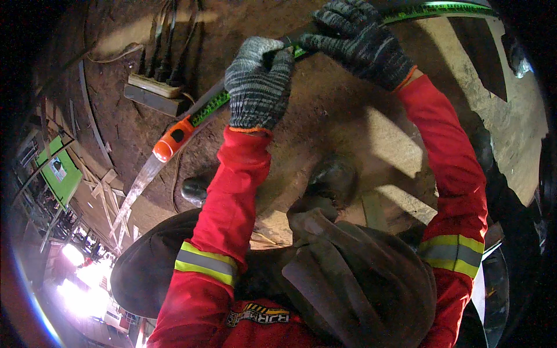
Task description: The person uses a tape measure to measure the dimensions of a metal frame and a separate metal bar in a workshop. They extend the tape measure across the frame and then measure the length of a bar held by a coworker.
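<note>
Left hand [258, 81]: gloved grip closed around the handsaw [191, 124] near its orange handle.
Right hand [357, 40]: gloved grip closed on the saw's green-edged length.
Handsaw: held slantwise above the dirt floor [348, 127].
Power strip [154, 87]: beside the saw, on the floor.

Dim, warm light covers the scene, with the frame's corners falling to black. Blown-out glare burns at the lower left edge, washing out detail there. Fisheye distortion bends straight lines toward the rim. Soft shadows lie across the dirt floor [348, 116], and overall sharpness is low, slightly smeared.
</note>
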### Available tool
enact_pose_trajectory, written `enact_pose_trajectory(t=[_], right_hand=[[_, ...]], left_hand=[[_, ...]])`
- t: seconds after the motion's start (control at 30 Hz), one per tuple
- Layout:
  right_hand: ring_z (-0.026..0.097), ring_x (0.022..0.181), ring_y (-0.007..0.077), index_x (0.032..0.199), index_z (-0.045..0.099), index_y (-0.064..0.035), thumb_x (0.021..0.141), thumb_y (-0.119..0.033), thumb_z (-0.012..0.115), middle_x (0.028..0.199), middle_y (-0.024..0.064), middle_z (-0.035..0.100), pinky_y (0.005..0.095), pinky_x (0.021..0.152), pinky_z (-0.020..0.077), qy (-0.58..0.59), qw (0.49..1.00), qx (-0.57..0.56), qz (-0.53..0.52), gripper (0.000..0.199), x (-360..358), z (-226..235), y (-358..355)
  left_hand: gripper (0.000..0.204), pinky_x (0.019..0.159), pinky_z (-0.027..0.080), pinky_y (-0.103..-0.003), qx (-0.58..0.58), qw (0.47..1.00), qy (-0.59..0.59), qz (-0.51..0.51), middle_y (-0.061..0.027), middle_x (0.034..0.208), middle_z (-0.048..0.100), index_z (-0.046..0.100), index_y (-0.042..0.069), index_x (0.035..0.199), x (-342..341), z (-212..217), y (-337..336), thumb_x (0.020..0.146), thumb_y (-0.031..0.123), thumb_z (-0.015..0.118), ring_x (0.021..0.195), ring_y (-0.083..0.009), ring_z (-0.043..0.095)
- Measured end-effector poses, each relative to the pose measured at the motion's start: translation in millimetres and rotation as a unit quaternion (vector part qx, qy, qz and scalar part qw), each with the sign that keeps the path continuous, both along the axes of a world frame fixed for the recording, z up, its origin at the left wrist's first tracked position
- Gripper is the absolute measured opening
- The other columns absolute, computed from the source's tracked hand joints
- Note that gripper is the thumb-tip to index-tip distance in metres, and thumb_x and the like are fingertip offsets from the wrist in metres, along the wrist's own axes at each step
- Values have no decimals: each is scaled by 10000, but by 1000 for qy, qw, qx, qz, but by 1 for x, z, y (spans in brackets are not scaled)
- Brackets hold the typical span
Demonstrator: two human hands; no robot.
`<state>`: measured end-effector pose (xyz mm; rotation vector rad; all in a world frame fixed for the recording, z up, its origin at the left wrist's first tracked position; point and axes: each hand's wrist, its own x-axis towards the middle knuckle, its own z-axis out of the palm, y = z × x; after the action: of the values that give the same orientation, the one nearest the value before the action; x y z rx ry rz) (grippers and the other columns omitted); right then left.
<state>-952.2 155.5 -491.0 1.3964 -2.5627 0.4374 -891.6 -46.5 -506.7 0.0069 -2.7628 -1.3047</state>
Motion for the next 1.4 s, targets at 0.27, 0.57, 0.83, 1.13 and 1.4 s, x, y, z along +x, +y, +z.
enact_pose_trajectory(t=[0.27, 0.57, 0.83, 1.13, 1.4], right_hand=[[528, 996, 260, 989, 643, -280, 721, -224, 608, 1054, 54, 573, 484, 917, 375, 74, 996, -43, 12, 276, 1, -27, -4], [508, 1002, 242, 986, 642, -290, 730, -240, 615, 1045, 33, 549, 478, 936, 358, 57, 998, 0, -9, 262, 4, -16, -3], [508, 930, 271, 923, 646, -278, 740, -247, 597, 935, 52, 543, 460, 866, 386, 53, 997, 23, -44, 192, 2, -4, -4], [460, 710, 293, 722, 530, -159, 726, -313, 594, 694, 84, 435, 422, 622, 346, -14, 999, 30, -40, 167, 1, 24, -16], [488, 952, 326, 909, 620, -248, 651, -309, 643, 982, 130, 513, 501, 777, 374, 18, 995, 82, -52, 266, 17, 39, -20]], left_hand=[[96, 621, 493, -302, 200, 974, 48, 94, -75, 753, 613, 578, 52, 805, -7, 23, -9, 743, 28, 649, 659, -178, 606], [156, 678, 498, -297, 1, 985, 22, -170, -72, 855, 630, 605, 44, 941, -51, 94, -104, 814, 2, 525, 763, -188, 614], [416, 673, 473, -412, -321, 889, -90, -315, -132, 799, 592, 577, 69, 981, -8, 94, -157, 670, 309, 712, 772, -327, 586], [392, 571, 484, -402, -358, 876, -117, -299, -116, 803, 601, 570, 136, 953, 57, 57, -231, 644, 335, 706, 703, -322, 599], [367, 589, 484, -407, -311, 883, -85, -341, -121, 792, 606, 569, 119, 967, 49, 43, -237, 695, 356, 640, 692, -328, 600]])
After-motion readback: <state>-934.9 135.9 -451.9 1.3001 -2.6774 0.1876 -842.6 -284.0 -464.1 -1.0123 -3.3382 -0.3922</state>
